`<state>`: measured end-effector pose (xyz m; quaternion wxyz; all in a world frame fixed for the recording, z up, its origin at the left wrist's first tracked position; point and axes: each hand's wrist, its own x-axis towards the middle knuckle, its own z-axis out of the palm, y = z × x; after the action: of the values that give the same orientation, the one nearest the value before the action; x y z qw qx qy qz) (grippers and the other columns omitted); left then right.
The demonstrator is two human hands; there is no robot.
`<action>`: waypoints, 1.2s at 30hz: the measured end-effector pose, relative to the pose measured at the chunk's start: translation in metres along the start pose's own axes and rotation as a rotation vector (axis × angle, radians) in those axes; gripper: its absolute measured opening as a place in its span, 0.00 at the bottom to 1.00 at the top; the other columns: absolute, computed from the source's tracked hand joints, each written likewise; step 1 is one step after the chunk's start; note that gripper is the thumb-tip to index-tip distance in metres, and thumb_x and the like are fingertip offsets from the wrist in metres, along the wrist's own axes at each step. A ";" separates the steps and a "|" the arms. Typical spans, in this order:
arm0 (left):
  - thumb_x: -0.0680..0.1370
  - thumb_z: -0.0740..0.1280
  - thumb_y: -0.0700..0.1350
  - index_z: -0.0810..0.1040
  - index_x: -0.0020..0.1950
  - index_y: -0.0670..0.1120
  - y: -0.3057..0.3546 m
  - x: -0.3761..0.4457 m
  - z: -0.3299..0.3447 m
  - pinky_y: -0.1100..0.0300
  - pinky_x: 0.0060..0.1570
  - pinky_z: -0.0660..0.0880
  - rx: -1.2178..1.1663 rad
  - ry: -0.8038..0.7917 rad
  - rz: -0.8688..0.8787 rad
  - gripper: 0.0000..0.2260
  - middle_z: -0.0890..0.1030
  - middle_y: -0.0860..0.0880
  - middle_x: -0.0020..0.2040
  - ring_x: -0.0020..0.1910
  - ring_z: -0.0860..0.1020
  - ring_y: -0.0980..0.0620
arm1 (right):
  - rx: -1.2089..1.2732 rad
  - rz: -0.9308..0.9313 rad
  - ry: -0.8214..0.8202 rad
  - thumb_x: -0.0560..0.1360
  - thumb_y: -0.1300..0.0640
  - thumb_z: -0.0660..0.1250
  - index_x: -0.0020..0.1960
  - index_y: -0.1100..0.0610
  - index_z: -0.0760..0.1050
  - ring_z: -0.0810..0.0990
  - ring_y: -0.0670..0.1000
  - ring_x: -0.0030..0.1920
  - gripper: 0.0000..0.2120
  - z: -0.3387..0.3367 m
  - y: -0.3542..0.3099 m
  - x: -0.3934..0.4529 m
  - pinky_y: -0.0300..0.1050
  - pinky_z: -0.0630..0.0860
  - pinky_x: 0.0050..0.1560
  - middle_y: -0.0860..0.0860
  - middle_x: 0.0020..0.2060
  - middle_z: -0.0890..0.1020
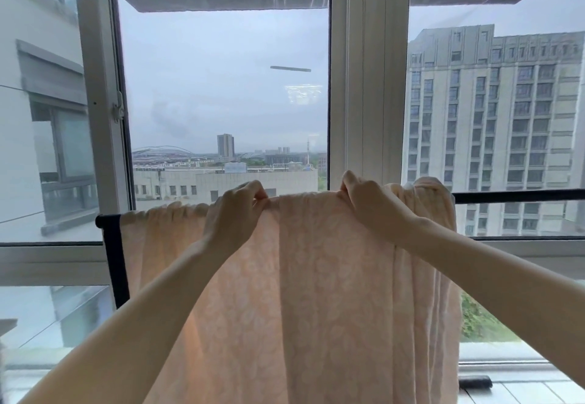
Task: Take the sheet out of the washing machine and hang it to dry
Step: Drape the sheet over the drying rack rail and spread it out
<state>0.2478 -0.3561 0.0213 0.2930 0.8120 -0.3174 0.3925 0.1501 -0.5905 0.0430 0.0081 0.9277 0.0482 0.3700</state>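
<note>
Draped over a black rail (512,197) that runs from 9 o'clock to 3 o'clock across the lower half of the view: a pale peach sheet (316,292) with a faint floral pattern, hanging down in long folds and lit from behind. Gathered in small ruffles along the top toward 9 o'clock, smoother in the middle, bunched in a thicker hump toward 2 o'clock. Left hand (235,215) at the sheet's top edge, just left of centre, fingertips pinched together on a fold of cloth right at the rail. Right hand (368,202) close beside it toward 1 o'clock, fingers curled over the top edge and clamped on the fabric, thumb raised; possibly hooked behind the rail too, though the cloth hides that. Both bare forearms reaching up from 7 and 4 o'clock. Rail's left end bare at 9 o'clock, joined to a dark upright post (115,261). Behind everything, a white-framed window (367,86), with a grey sky at 12 o'clock and a tall block (497,118) at 2 o'clock.
</note>
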 end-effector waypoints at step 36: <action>0.78 0.66 0.47 0.77 0.62 0.51 -0.042 -0.013 -0.030 0.49 0.58 0.74 0.026 -0.036 -0.042 0.12 0.81 0.51 0.57 0.55 0.79 0.49 | -0.038 -0.003 0.036 0.79 0.56 0.59 0.51 0.57 0.73 0.77 0.50 0.42 0.06 -0.009 0.022 -0.006 0.44 0.76 0.44 0.52 0.44 0.78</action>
<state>0.2589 -0.3045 0.0173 0.2849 0.8293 -0.3003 0.3755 0.1414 -0.6130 0.0471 0.0253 0.9205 0.0430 0.3875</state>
